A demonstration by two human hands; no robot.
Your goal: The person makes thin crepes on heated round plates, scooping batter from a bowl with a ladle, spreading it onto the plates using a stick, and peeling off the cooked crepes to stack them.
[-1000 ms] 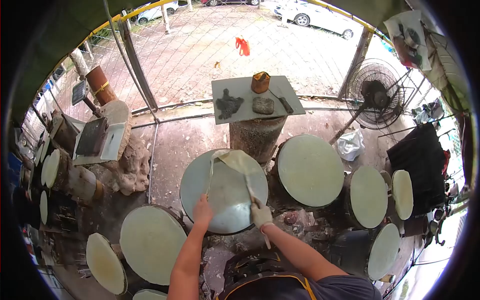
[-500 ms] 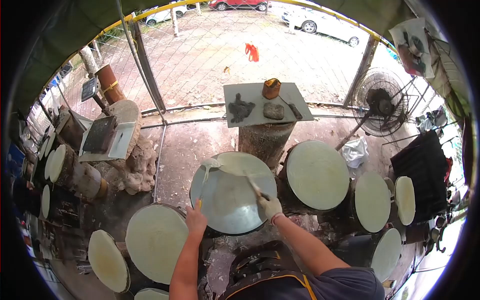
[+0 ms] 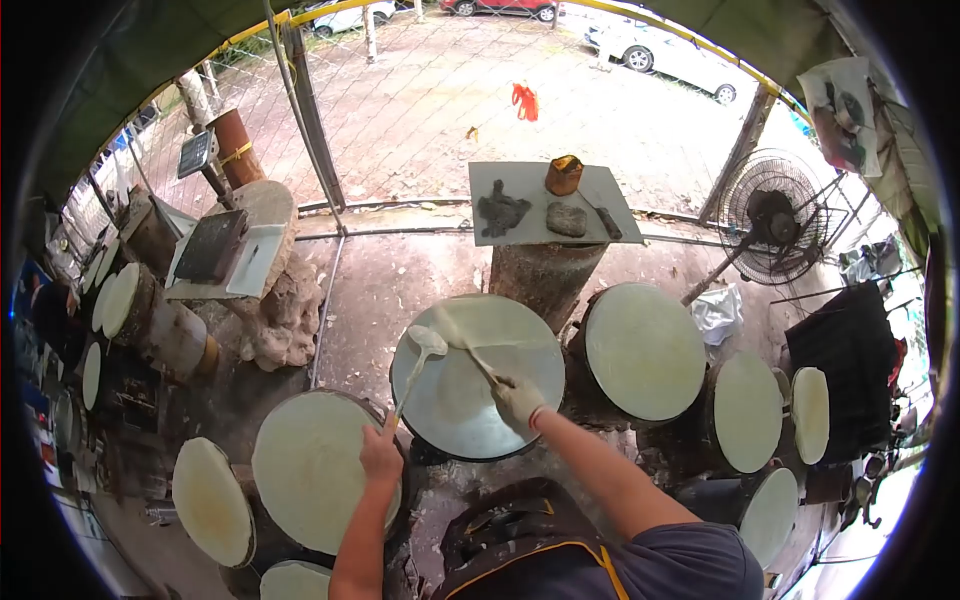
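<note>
My left hand (image 3: pixel 381 455), closed on the handle, holds a batter-coated ladle (image 3: pixel 428 341) over the left side of a round metal griddle (image 3: pixel 450 420). In my gloved right hand (image 3: pixel 520 400) is the handle of a spreading tool (image 3: pixel 481 362); its far end is blurred by motion near the upper middle of the griddle. A thin layer of pale batter (image 3: pixel 510 318) covers the griddle's far part, while the near part shows shiny bare metal. The ladle's bowl is close to the spreader's blurred end; whether they touch I cannot tell.
Round pale sheets lie on griddles at left (image 3: pixel 310 470) and right (image 3: pixel 643 350), with several more beyond. Ahead stands a board on a stump (image 3: pixel 545 275), bearing a can (image 3: pixel 564 175) and a stone-like block (image 3: pixel 566 219). A fan (image 3: pixel 770 215) stands at right, a scale (image 3: pixel 212 246) at left.
The spreader has swept leftward across the far part of the griddle. Batter hung in strands from the ladle before; now its bowl shows clearly. The whole view has shifted slightly.
</note>
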